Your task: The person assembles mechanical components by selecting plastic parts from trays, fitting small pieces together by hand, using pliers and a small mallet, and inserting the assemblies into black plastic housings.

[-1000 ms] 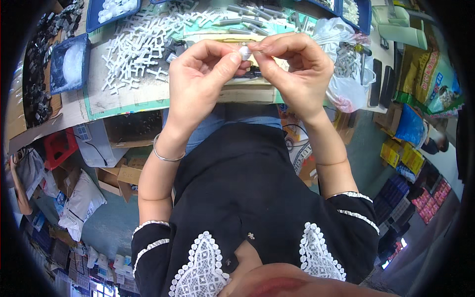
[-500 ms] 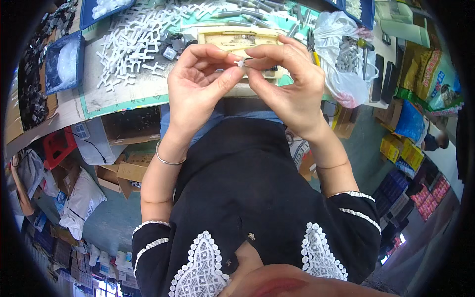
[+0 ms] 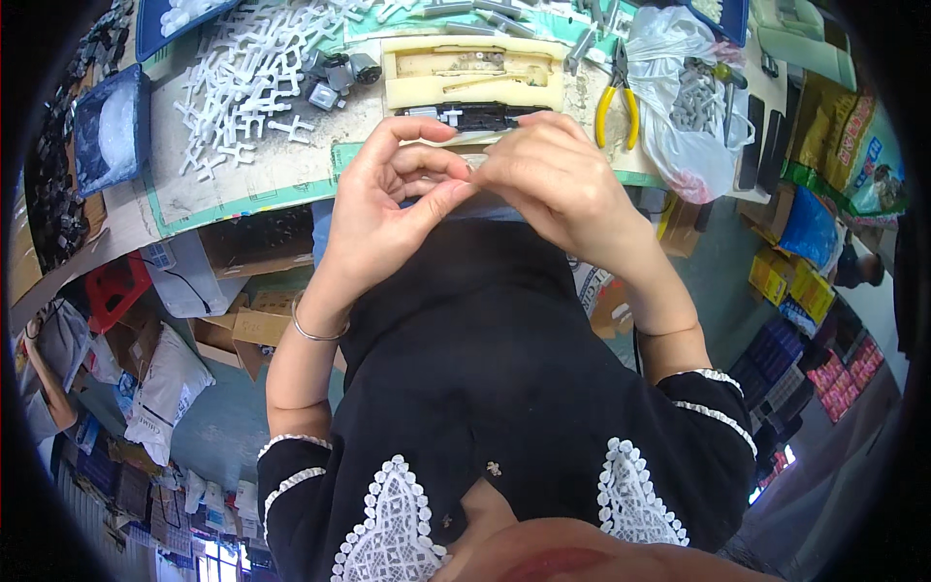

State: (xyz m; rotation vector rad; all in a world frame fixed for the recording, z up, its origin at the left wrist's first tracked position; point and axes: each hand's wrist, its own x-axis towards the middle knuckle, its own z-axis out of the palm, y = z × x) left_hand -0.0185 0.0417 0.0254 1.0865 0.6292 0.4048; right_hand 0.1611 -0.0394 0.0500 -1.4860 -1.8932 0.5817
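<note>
My left hand (image 3: 393, 199) and my right hand (image 3: 562, 175) meet at their fingertips in front of the bench edge. The left thumb and forefinger side pinch a tiny whitish part (image 3: 472, 167), mostly hidden by the fingers. Knuckles up, my right hand has its fingers closed at the same spot, and what lies under them is hidden. Just beyond the hands is a cream-coloured fixture block (image 3: 398, 87) with shallow recesses. A long black piece (image 3: 480, 117) with a grey part at its left end lies along its near side.
Many white cross-shaped parts (image 3: 242, 87) are heaped on the left. Black-and-grey assemblies (image 3: 330, 87) lie beside the fixture. To the right are yellow-handled pliers (image 3: 618, 107) and a plastic bag (image 3: 669, 155) of grey parts. A blue tray (image 3: 85, 145) stands far left.
Both hands have come down toward my body, uncovering the fixture, the black piece and the pliers. My right hand has turned knuckles up, and the whitish part is more hidden.
</note>
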